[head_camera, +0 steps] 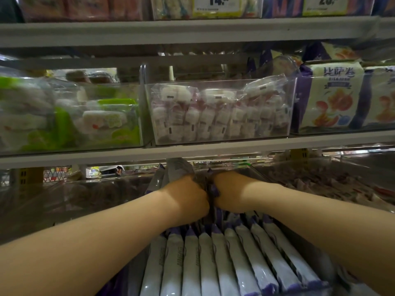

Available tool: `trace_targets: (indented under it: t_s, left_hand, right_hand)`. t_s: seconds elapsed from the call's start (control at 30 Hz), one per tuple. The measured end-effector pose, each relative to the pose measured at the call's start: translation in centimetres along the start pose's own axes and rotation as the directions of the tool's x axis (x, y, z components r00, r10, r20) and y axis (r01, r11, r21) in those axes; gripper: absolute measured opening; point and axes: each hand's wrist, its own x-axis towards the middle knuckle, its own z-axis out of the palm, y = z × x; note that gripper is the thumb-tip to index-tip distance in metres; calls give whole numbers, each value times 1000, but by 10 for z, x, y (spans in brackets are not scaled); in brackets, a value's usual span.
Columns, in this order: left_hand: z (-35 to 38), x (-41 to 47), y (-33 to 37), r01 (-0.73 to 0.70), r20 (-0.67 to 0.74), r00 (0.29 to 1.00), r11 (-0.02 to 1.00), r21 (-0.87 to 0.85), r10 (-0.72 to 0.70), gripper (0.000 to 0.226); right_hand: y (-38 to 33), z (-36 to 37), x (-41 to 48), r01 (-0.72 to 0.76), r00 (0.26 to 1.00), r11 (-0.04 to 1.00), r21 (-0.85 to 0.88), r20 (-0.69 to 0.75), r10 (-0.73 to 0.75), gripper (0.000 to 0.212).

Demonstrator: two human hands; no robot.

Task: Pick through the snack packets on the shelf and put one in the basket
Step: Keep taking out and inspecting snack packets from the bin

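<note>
Both hands reach deep into a clear bin on the lowest shelf, side by side. My left hand (188, 197) is closed around the back of a raised white and purple snack packet (177, 169) that stands tilted above the row. My right hand (230, 193) presses against it, fingers hidden among the dark packet tops. In front of the hands, several white packets with purple ends (224, 259) stand on edge in a tight row. No basket is in view.
The grey shelf edge (192, 150) runs just above my hands. Above it sit clear bins: green and white snacks (85, 120) at left, small white wrapped pieces (218, 116) in the middle, pizza-roll bags (333, 95) at right. A neighbouring bin (320, 180) lies right.
</note>
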Motion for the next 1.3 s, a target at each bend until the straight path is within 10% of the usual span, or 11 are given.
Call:
trace_targets:
  t_s: [0.37,1.03,1.3]
  left_hand:
    - [4,-12,-31,-14,-144,988,962,272,55,36]
    - [12,-24,-29,31,-290,953,981,-189,-86,51]
    - [5,-22,-15,223,-45,971,958,-178,-234,68]
  right_hand:
    - [-11,20,-7,34,996,999,-29,86,-31,23]
    - [2,0,-25,108,987,987,-123,130,-92,41]
    - [7,5,-28,68,995,994,-84,78,-62,30]
